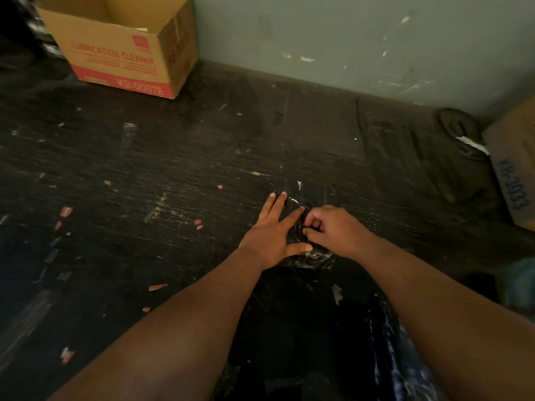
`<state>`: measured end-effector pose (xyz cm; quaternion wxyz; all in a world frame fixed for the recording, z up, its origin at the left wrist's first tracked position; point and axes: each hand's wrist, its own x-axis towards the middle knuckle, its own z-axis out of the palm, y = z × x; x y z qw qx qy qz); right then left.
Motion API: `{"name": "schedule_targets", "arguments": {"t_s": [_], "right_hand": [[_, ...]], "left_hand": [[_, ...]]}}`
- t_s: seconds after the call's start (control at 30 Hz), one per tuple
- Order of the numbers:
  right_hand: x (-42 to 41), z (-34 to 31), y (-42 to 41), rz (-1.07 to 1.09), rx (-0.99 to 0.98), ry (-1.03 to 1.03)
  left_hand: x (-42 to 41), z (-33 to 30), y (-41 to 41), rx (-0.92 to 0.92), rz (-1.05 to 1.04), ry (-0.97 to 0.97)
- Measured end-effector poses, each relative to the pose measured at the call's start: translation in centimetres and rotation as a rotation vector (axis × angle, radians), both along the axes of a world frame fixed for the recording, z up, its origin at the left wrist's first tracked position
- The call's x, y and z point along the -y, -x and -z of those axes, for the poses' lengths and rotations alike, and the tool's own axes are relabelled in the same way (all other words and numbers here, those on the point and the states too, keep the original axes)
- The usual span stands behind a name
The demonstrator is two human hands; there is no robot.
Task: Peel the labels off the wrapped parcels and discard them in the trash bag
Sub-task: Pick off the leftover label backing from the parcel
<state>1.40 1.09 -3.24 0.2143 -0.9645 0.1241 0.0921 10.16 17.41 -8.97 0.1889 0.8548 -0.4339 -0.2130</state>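
A small parcel (301,227) wrapped in dark, glossy film lies on the black, scratched counter (173,169), a little right of centre and near the front edge, partly hidden under both hands. The left hand (275,233) lies flat on the parcel's left side, its fingers straight and spread and the thumb stretched out along the parcel's near edge, pressing it down. The right hand (330,227) sits just beside it on the parcel's right side, its fingers curled in and the fingertips pinching at the wrapping; whether they have hold of a label or only the film is too dark to tell. A small pale scrap (299,185) sticks up at the parcel's far edge. Shiny dark plastic (385,351), possibly a bag, lies at the lower right beside the right forearm. Small red and pale bits of paper (66,211) are scattered over the left part of the counter. An open cardboard box (127,50) printed in red with "LUBRICATION CLEANER" stands at the far left against the grey-green wall (347,39). Another carton (515,169) with blue lettering shows at the right edge, with a dark rolled bundle (457,125) beside it near the wall.
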Motion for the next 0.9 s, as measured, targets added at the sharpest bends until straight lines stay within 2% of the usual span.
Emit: {"name": "schedule_targets", "arguments": {"t_s": [0.17,0.33,0.5,0.67,0.9], "right_hand": [[-0.45,0.24,-0.44,0.012,0.028,0.089],[0.11,0.15,-0.28,0.033,0.003,-0.007],[-0.37,0.34,-0.55,0.034,0.012,0.072],[0.04,-0.08,-0.47,0.029,-0.026,0.007],[-0.39,0.43,-0.69,0.07,0.024,0.065]], "left_hand": [[0.21,-0.07,-0.02,-0.003,-0.004,-0.007],[0.06,0.09,-0.08,-0.008,-0.006,0.016],[0.21,0.2,-0.07,0.006,-0.009,0.009],[0.14,0.28,-0.06,0.005,-0.008,0.001],[0.17,0.13,-0.02,0.002,-0.001,-0.006]]}}
